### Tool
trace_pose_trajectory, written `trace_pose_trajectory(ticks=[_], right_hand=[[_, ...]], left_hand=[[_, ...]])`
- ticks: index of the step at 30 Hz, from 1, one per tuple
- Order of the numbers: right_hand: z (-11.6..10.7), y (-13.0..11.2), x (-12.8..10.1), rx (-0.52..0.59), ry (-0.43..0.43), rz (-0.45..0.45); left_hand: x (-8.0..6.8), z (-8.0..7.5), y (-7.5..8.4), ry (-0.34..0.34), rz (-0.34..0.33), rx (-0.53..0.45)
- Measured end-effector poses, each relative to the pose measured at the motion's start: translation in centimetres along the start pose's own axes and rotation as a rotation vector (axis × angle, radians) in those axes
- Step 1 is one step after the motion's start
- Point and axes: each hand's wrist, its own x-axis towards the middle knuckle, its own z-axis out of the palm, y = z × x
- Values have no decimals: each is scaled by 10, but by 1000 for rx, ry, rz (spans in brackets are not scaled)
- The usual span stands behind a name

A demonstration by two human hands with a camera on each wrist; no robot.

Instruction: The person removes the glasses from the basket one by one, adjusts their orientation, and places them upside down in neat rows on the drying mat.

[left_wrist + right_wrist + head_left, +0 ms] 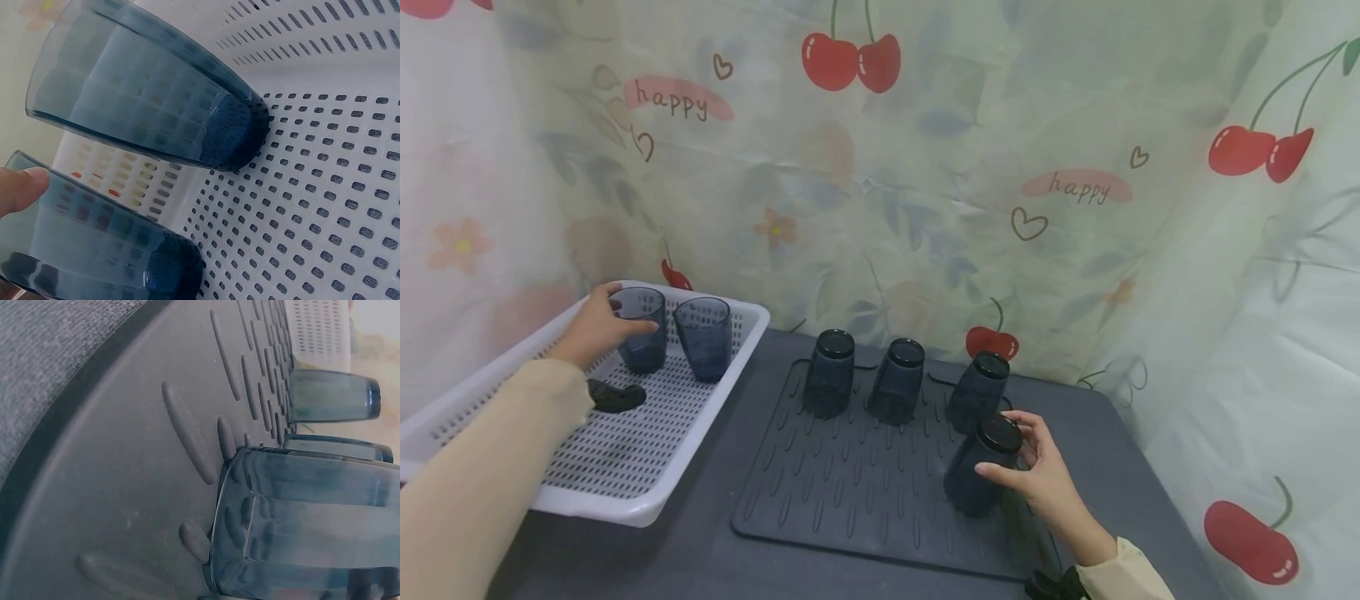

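My left hand (601, 327) grips a blue-tinted drinking glass (646, 343) near its rim, thumb on one side and fingers on the other. That glass stands upright in a white perforated basket (647, 492), beside a second upright glass (706, 346). In the left wrist view the thumb (31, 184) lies on the held glass (119, 244). My right hand (1045, 475) holds another glass (977, 471) upside down on the dark drying mat (850, 492). Its rim meets the ridged mat in the right wrist view, where the hand is mostly hidden behind the glass (300, 519).
Three more upside-down glasses line the mat's back edge: left (829, 375), middle (897, 383) and right (976, 396), the last close behind the right hand's glass. A grey table (700, 558) lies under everything. A cherry-print curtain (880, 208) hangs behind and at both sides.
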Motion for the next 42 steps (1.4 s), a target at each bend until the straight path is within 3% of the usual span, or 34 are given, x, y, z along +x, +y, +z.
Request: trace_pose_trajectory(ticks=[12, 29, 36, 42], right_hand=[[2, 1, 1, 2, -2, -1], [1, 1, 2, -5, 1, -5], [1, 1, 1, -7, 5, -10], [0, 2, 0, -2, 5, -18]], left_hand=[[-6, -1, 2, -2, -4, -5], [-1, 1, -3, 11, -6, 2], [0, 3, -4, 5, -23, -28], [-2, 3, 1, 30, -45, 4]])
